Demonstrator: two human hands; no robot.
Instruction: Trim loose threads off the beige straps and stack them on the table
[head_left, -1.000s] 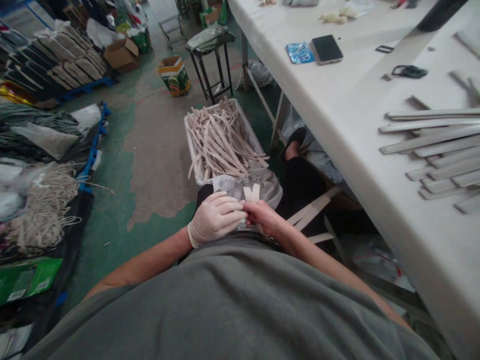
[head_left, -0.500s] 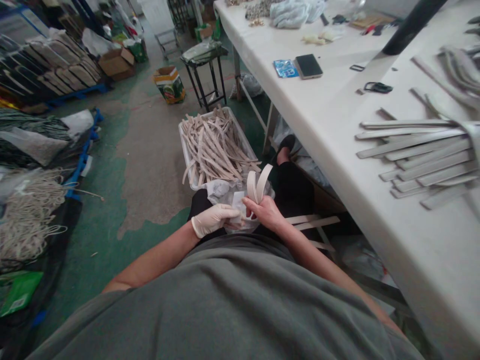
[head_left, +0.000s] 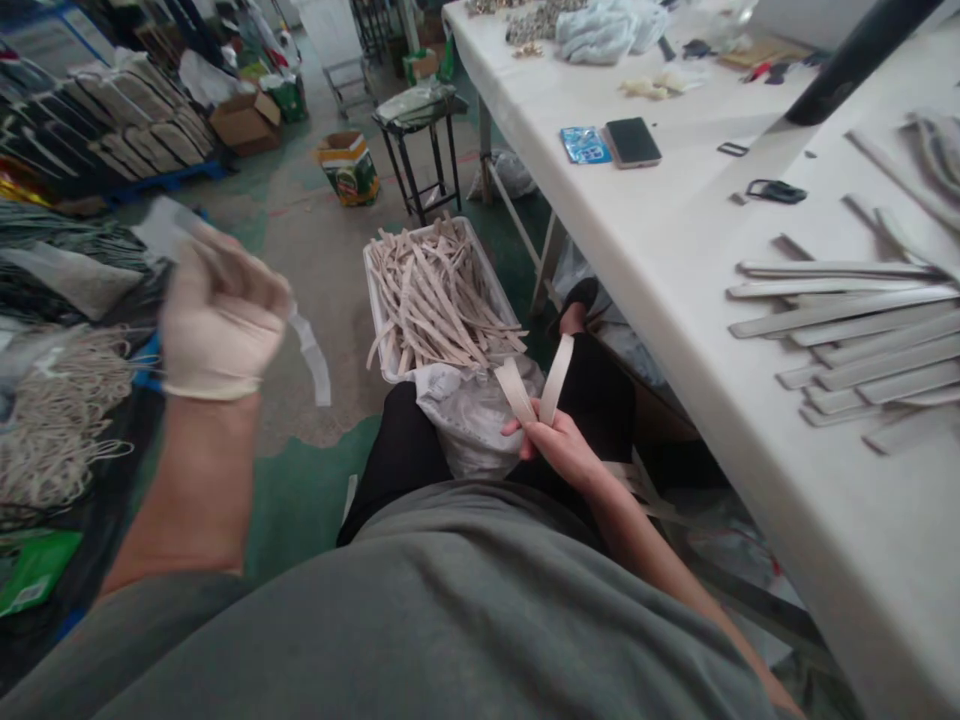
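Note:
My left hand (head_left: 225, 315), in a pale thin glove, is raised over the floor at the left, blurred by motion. Its fingers are closed on a thin whitish strip (head_left: 311, 358), which looks like peeled backing film; one end dangles at the right and another part sticks up beyond the fingers. Above my lap, my bare right hand (head_left: 553, 440) pinches beige straps (head_left: 557, 380), whose two ends spread upward in a V. Under the hands, a crumpled translucent plastic bag (head_left: 476, 425) lies between my knees. In front of it stands a white crate (head_left: 375, 310) heaped with beige strips (head_left: 435, 290).
The white table (head_left: 675, 230) runs along my right, bearing grey strips (head_left: 862, 320), a phone (head_left: 634, 142), a blue packet (head_left: 585, 145) and a black buckle (head_left: 776, 191). A stool (head_left: 420, 110) stands beyond the crate. Cord bundles (head_left: 60, 420) lie at the left.
My left hand has swung from my lap up and out to the left, carrying the whitish strip away. My right hand stays over my lap with the straps, shifted slightly right.

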